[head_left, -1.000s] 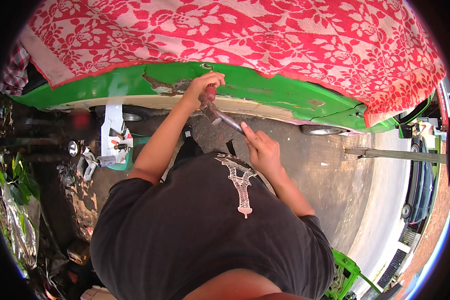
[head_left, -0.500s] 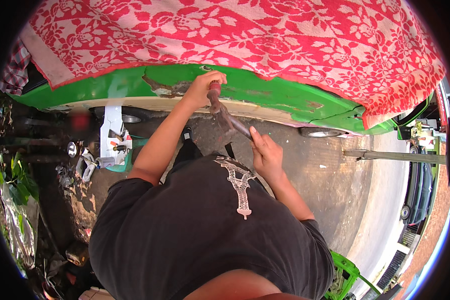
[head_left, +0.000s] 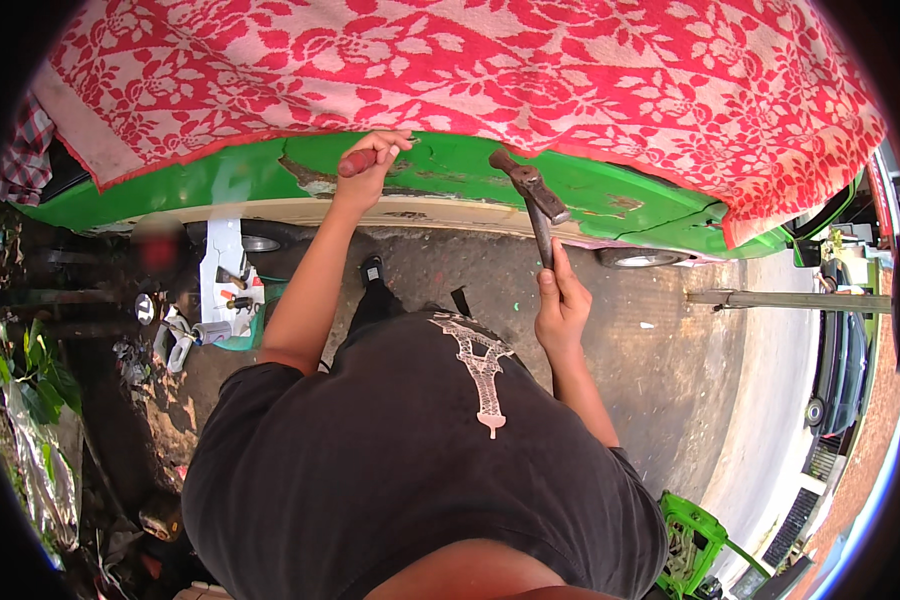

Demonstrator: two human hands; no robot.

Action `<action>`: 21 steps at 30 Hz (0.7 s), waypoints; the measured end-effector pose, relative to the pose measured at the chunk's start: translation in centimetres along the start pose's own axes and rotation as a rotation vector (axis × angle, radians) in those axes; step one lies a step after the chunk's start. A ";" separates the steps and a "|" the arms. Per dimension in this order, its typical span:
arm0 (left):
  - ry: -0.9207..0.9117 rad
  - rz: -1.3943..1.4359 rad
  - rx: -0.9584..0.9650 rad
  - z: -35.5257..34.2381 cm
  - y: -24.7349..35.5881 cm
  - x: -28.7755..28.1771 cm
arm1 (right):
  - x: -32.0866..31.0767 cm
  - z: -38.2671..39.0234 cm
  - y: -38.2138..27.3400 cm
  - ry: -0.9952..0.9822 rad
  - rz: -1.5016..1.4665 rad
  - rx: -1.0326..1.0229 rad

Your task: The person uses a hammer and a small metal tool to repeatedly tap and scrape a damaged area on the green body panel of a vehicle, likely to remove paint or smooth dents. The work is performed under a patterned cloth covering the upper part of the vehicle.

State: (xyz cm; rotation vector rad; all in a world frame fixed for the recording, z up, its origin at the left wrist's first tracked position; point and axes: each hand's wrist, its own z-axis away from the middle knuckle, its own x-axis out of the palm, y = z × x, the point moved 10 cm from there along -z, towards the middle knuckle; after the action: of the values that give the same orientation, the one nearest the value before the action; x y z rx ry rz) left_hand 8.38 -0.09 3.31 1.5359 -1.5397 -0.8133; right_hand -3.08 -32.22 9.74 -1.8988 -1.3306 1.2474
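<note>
My left hand is closed round a red-handled tool, held at the green car body panel. Its working end is mostly hidden by my fingers, so its exact kind cannot be told. In my right hand is a hammer, gripped by its dark handle with the head raised in front of the panel. The hammer head is apart from the red handle. Around my left hand the green paint is chipped, with a rough brownish patch beside the wrist.
A red-and-pink floral cloth covers the car's upper part. At left, a white board carries small tools beside a teal container. A green frame-like object stands at lower right. A pole and a parked dark car are further right.
The hammer has swung away from the red-handled tool, up and to the right. My left hand has shifted left, tilting the tool so its handle points left.
</note>
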 end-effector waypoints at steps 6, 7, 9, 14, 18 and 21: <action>-0.033 -0.018 0.037 0.9 0.5 0.2 | 0.4 1.4 3.3 0.001 -0.071 0.242; -0.044 -0.035 0.053 1.1 0.7 0.4 | 0.5 1.4 3.3 0.008 -0.073 0.242; -0.059 -0.064 0.083 1.2 0.8 0.7 | 0.7 1.4 3.5 0.018 -0.072 0.238; -0.093 -0.131 0.134 1.6 1.1 1.4 | 1.3 1.5 3.6 -0.006 -0.070 0.276; -0.241 -0.287 0.186 2.4 1.2 3.2 | 1.8 1.4 3.5 -0.013 -0.076 0.286; -0.338 -0.338 0.187 2.9 1.1 4.3 | 1.9 1.4 3.6 -0.015 -0.079 0.283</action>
State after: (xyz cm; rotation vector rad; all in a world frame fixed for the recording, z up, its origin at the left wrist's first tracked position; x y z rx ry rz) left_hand 5.48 -4.56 3.31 1.9039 -1.6531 -1.1978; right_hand -2.49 -32.01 5.47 -1.6280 -1.1554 1.3339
